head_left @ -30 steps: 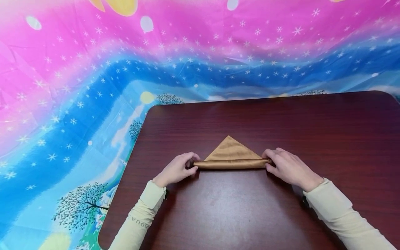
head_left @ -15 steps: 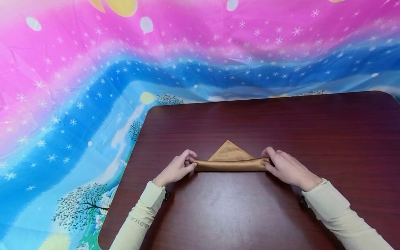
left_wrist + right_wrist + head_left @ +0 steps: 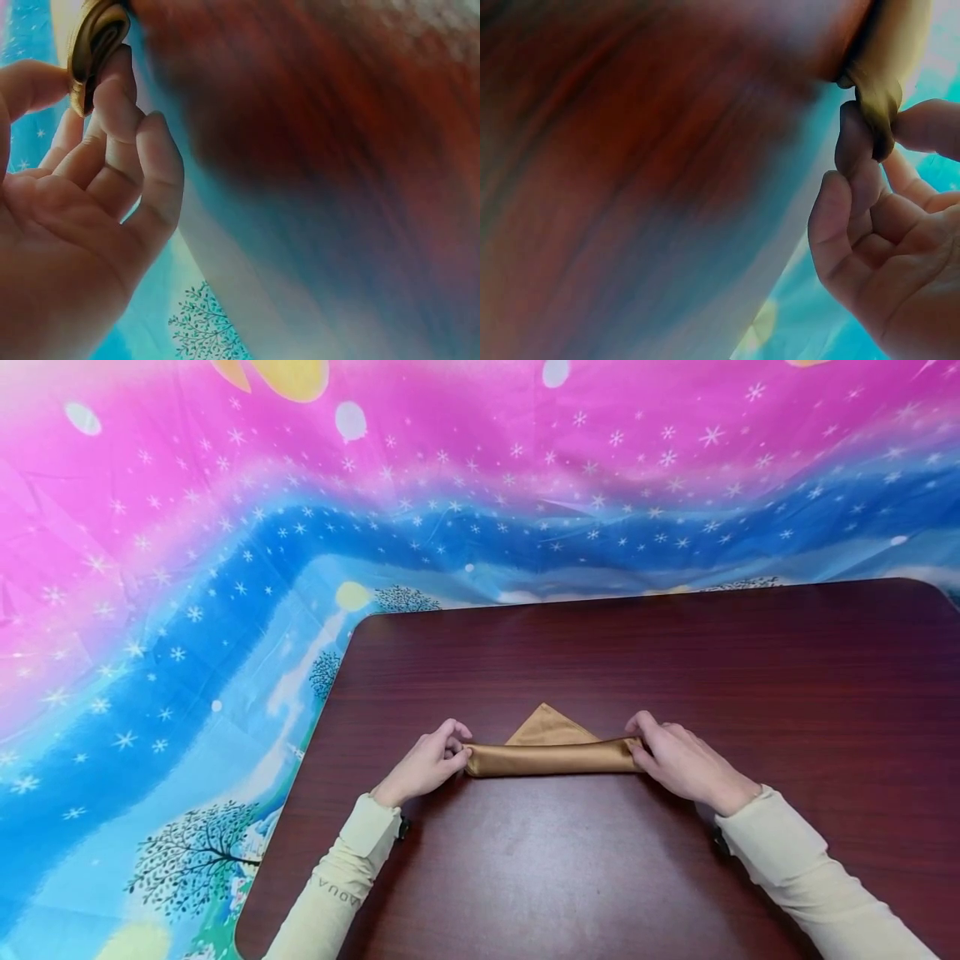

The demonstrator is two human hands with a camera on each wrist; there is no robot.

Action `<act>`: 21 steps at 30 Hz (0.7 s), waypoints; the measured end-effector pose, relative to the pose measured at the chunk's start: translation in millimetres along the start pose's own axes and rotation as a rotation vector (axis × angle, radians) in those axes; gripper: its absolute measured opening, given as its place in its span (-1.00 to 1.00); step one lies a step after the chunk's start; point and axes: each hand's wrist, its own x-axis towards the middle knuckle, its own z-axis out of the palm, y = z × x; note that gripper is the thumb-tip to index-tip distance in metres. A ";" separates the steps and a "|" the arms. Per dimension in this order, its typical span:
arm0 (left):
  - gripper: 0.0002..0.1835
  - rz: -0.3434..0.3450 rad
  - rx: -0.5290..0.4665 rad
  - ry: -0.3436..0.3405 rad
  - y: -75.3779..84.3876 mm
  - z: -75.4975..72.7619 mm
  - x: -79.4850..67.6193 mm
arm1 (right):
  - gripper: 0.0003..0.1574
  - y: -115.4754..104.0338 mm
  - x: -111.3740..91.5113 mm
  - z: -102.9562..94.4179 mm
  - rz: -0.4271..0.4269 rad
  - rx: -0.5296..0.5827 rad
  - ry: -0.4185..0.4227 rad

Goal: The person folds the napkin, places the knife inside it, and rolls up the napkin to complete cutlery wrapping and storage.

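A shiny golden-brown cloth [image 3: 555, 759] is rolled into a flat band across the middle of the table, with one triangular corner [image 3: 548, 727] sticking out on its far side. At the band's left end my left hand [image 3: 427, 763] pinches the roll between thumb and fingers. The left wrist view shows the layered, spiralled end of the cloth [image 3: 94, 41] between the thumb and fingertips. My right hand [image 3: 686, 760] pinches the other end. In the right wrist view, that end of the cloth [image 3: 879, 112] looks squeezed between thumb and index finger.
The dark red-brown wooden table [image 3: 555, 860] has rounded corners and shows its left and far edges. Behind and left of it hangs a pink and blue curtain [image 3: 465, 460] printed with snowflakes and trees.
The cloth has been rolled further, making the band thicker and wider. Its triangular corner beyond the roll has become smaller. Both hands stay at the ends, the right one shifted slightly inward.
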 end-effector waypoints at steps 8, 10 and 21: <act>-0.91 -0.007 0.047 0.020 1.9 -0.4 0.6 | -0.83 -1.4 3.4 0.4 0.059 0.024 -0.009; -0.92 -0.010 0.066 0.026 1.8 0.1 1.1 | -0.85 -2.0 3.4 0.0 0.074 0.025 -0.007; -0.92 0.095 0.345 0.177 7.7 3.5 -1.4 | -0.92 -4.1 3.5 1.8 0.104 -0.074 0.083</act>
